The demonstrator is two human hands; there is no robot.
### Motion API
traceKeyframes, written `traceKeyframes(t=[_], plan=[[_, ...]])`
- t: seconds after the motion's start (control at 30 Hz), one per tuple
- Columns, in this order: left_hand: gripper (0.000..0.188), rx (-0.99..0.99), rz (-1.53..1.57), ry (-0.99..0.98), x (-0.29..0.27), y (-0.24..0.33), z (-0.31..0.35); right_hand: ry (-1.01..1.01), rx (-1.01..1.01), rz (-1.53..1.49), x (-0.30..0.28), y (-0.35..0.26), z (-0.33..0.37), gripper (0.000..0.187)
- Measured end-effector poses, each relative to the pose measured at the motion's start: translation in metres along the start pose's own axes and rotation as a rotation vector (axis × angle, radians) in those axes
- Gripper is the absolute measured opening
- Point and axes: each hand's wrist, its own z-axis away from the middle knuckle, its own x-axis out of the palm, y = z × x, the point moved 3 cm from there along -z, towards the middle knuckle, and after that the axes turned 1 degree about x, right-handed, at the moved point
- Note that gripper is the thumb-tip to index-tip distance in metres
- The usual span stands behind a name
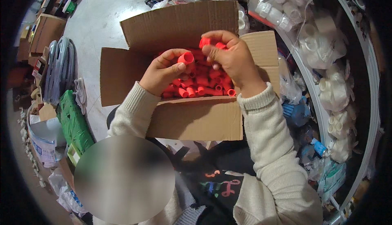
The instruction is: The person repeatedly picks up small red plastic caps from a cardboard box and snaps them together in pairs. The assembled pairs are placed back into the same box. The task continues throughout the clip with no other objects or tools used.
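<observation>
The left hand [166, 70] pinches a red tube [186, 58]; toward one o'clock, the right hand [233, 55] grips another red piece [204, 42], fingers [216, 52] narrow; the two stay apart, unjoined; a loose heap [200, 80] is left in the carton [179, 29]; flaps [196, 121] spread at twelve, three, six, nine; floor [96, 25] opens toward ten.

the right hand [232, 56] partly hides its red fitting [205, 42]

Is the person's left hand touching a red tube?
Touching. The head view shows the left hand pinching the red tube between thumb and fingers.
</observation>
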Motion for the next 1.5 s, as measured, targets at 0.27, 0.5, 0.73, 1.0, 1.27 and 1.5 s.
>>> traceKeyframes(t=[0.27,0.5,0.73,1.0,1.27,1.5], plan=[[0.033,0.151,0.081,0.036,-0.002,-0.015,0.000,-0.055,-0.250,0.347,0.015,0.008,0.006,0.022],[0.026,0.172,0.020,0.094,-0.004,-0.016,0.001,-0.108,-0.420,0.561,0.018,0.005,0.007,0.018],[0.026,0.213,-0.014,0.119,-0.003,-0.017,0.002,-0.094,-0.478,0.599,0.022,0.007,0.006,0.018],[0.029,0.268,-0.019,0.109,-0.004,-0.016,0.002,-0.090,-0.518,0.612,0.024,0.004,0.005,0.019],[0.031,0.342,0.040,0.157,-0.003,-0.020,-0.001,0.063,-0.402,0.499,0.010,0.009,0.002,0.019],[0.035,0.348,0.041,0.096,-0.012,-0.021,-0.002,-0.013,-0.272,0.171,0.018,0.006,0.000,0.020]])
